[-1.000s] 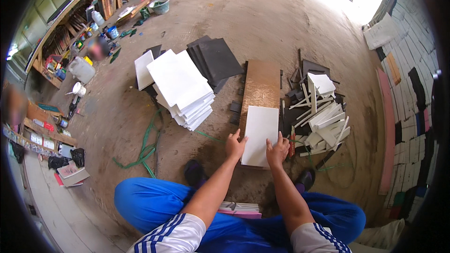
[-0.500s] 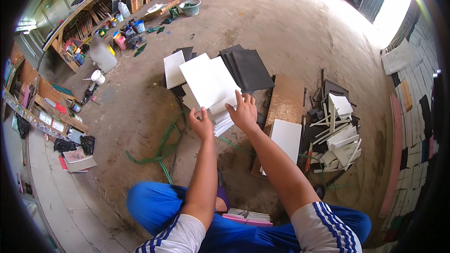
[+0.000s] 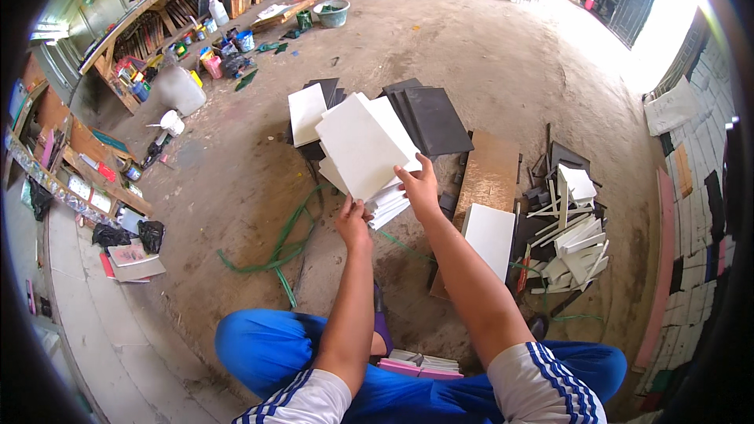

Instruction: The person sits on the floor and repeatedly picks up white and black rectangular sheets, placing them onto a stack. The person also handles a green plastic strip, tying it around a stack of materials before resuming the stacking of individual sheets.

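Observation:
A white rectangular foam-like sheet (image 3: 360, 145) is tilted up between my hands above a pile of similar white sheets (image 3: 389, 206). My right hand (image 3: 421, 187) pinches its lower right edge, thumb on the face. At its bottom edge, the curled fingers of my left hand (image 3: 353, 221) grip it near the corner. Another white sheet (image 3: 307, 114) lies just left on dark sheets. Behind and to the right is a fanned stack of black sheets (image 3: 440, 122).
A brown board (image 3: 488, 161) bears a white sheet (image 3: 488, 239) to my right. Beyond it lies a heap of white offcuts (image 3: 577, 247). Green strapping (image 3: 287, 255) trails over the floor at left. Pink and white pieces (image 3: 420, 365) lie between my legs. Paint containers (image 3: 182, 93) stand far left.
The white sheet has been raised and tilted from the pile, shifting left over the sheets behind. My left fingers have curled in at its lower edge; my right hand has moved slightly right.

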`<action>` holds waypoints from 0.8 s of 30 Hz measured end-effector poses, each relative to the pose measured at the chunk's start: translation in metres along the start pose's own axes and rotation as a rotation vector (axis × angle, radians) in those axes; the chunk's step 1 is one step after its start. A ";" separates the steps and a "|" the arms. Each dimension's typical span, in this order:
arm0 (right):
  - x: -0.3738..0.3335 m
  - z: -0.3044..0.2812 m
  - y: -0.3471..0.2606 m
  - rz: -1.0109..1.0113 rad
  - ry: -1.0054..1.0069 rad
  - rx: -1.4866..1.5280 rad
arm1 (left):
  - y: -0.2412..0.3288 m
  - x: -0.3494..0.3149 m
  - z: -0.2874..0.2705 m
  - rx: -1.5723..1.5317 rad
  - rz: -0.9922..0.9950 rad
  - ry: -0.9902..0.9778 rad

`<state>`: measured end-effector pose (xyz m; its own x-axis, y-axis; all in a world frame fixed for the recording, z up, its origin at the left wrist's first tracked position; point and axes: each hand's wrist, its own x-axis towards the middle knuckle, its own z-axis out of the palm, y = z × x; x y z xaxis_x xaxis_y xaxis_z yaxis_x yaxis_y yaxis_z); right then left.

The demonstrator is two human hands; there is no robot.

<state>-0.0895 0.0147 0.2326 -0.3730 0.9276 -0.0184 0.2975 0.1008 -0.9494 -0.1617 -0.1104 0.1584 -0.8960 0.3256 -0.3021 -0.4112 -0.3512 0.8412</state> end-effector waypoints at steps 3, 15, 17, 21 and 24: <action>-0.021 -0.007 -0.024 0.098 -0.171 0.294 | -0.009 -0.016 -0.009 0.005 0.008 -0.030; -0.121 -0.065 -0.012 -0.166 -0.329 0.001 | 0.023 -0.014 -0.026 -0.177 0.006 -0.199; -0.116 -0.081 0.001 -0.198 -0.213 0.019 | 0.017 -0.029 -0.014 -0.066 0.082 -0.215; -0.103 -0.120 0.034 -0.360 -0.100 -0.088 | 0.031 -0.067 0.022 0.089 0.213 -0.270; -0.101 -0.152 0.031 -0.249 -0.068 0.045 | 0.034 -0.096 0.047 0.332 0.204 -0.380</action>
<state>0.0904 -0.0209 0.2527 -0.4884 0.8499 0.1979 0.1501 0.3052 -0.9404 -0.0818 -0.1121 0.2369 -0.8027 0.5962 0.0139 -0.1050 -0.1643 0.9808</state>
